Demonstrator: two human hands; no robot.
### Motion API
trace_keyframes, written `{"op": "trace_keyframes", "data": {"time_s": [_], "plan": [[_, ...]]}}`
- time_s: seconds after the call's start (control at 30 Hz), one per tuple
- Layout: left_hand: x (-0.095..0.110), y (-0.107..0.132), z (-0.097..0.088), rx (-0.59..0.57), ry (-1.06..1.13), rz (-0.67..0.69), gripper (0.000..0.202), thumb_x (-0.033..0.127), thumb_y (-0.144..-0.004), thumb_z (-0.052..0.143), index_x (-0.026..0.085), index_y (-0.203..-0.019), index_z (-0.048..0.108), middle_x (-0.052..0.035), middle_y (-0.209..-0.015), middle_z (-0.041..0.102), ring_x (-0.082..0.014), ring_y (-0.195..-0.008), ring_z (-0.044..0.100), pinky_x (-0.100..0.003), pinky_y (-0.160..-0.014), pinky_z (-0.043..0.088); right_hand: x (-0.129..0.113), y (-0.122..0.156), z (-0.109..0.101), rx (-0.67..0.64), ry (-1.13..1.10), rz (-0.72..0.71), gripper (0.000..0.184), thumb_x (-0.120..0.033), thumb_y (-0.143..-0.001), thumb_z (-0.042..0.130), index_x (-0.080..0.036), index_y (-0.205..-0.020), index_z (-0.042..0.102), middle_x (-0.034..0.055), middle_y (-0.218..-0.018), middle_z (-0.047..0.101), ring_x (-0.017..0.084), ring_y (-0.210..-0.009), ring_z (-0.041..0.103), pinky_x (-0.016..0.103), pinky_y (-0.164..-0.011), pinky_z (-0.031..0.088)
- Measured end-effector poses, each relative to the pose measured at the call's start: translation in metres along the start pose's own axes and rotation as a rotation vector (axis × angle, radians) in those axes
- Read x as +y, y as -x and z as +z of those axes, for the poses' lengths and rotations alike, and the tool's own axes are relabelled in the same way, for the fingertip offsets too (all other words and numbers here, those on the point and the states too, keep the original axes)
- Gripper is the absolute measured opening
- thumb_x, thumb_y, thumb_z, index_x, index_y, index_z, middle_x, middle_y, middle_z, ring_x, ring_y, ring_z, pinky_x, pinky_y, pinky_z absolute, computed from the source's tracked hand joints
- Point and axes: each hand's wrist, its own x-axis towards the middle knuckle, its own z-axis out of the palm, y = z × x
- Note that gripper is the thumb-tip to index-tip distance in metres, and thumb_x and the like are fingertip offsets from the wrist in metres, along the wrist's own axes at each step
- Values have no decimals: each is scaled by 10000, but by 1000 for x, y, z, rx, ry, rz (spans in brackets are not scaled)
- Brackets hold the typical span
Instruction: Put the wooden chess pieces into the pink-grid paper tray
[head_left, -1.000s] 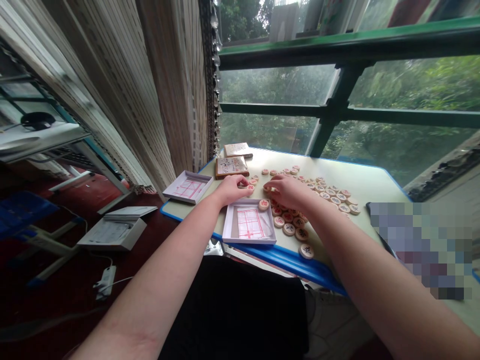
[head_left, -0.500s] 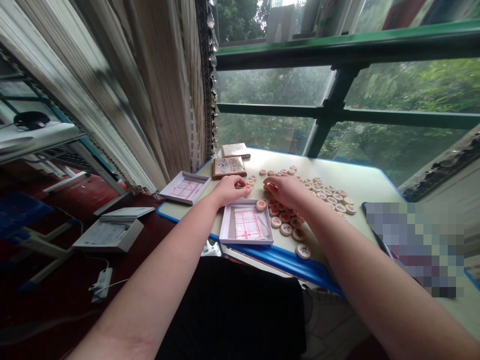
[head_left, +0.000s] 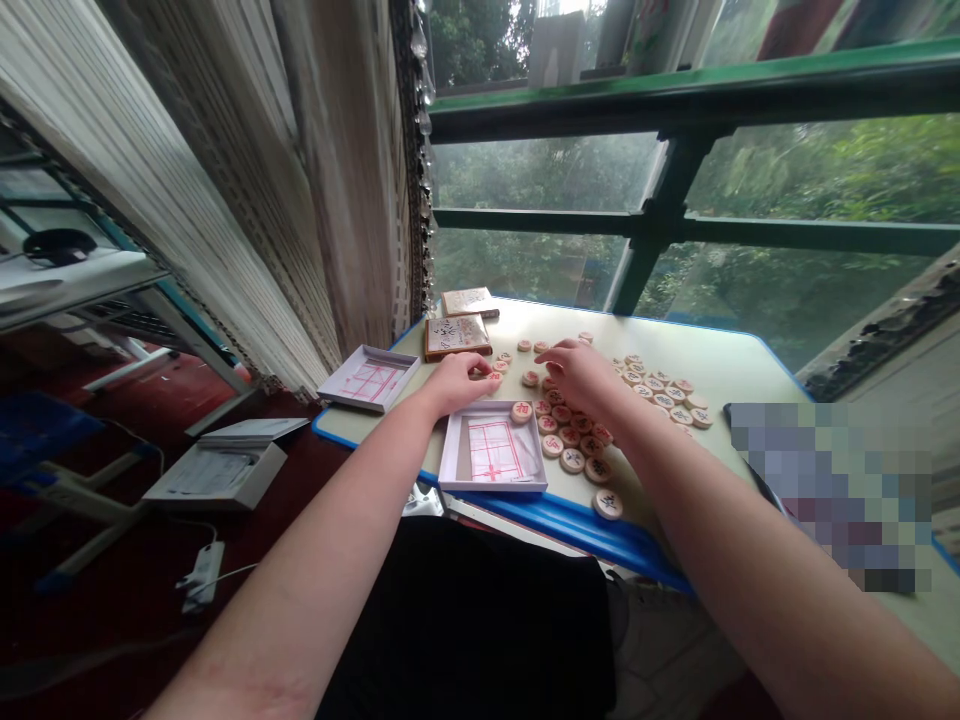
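Cream-coloured xiangqi pieces [head_left: 570,437], round and marked with red or dark characters, spread loosely over the centre of the head view on a pale tabletop [head_left: 742,370] with blue edging. Another group, mostly dark-marked [head_left: 663,402], right of centre, beyond the right forearm. One lone dark-marked piece [head_left: 607,503] near the blue edge, lower centre.

Left hand [head_left: 456,382] just left of centre, fingers curled and thumb side close to a red-marked piece [head_left: 490,379]; gap narrow, actual grip on the piece impossible to tell. Right hand [head_left: 581,374] right of centre, low over the pieces, fingers loosely bent towards the left; hold on any piece impossible to tell, with the underside hidden. Just left of it, a separate red-marked piece [head_left: 530,379].

Below the left hand, a shallow white box tray [head_left: 453,460] with a folded red-lined sheet [head_left: 495,450] inside and one red-marked piece [head_left: 522,412] at its upper right corner. Farther left, a second shallow tray [head_left: 325,388] with a similar sheet. Above the left hand, two printed boxes [head_left: 457,336], one behind the other. Striped curtain [head_left: 345,180] across the upper left, green-framed window [head_left: 660,220] across the upper right. On the dark red floor, lower left, an open white box [head_left: 217,475] and a power strip [head_left: 202,577].
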Motion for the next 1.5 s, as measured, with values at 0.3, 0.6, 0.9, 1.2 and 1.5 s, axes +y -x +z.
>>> {"op": "trace_keyframes", "data": {"time_s": [0.3,0.6,0.9,1.2,1.5], "plan": [[-1,-1,1,0,3,-5,291,417,-666,660,175,-828,659,-58,-910,675,-184,-830,607,-278,-732,474,7,1,2,-51,126,85,361,-351,-863,441,-226,-1096,687,86,-1182,639,297,-1078,505,409,-897,402],[-4,-2,1,4,-4,1,294,414,-667,662,176,-841,669,-66,-944,676,-195,-861,606,-290,-757,475,8,-2,-1,-66,55,157,445,-94,-736,488,-241,-1106,687,67,-1133,669,270,-1094,527,343,-835,449],[3,1,-1,134,55,16,265,389,-680,676,168,-821,635,-57,-864,658,-162,-728,588,-301,-683,486,0,0,-1,86,-282,111,489,19,-673,439,-209,-1001,722,40,-1068,702,193,-1009,610,294,-894,450],[14,5,-7,295,242,66,295,380,-654,721,158,-825,629,-43,-842,651,-137,-708,579,-280,-665,486,1,-1,-5,265,-371,94,381,-30,-700,430,-194,-855,737,36,-919,731,181,-884,641,294,-827,475],[23,15,-16,-30,181,235,265,396,-609,759,202,-769,673,-71,-1181,574,-238,-1136,522,-392,-953,416,10,-2,-1,209,-253,85,308,-59,-722,478,-178,-824,743,49,-861,725,183,-840,636,292,-828,459]]}}
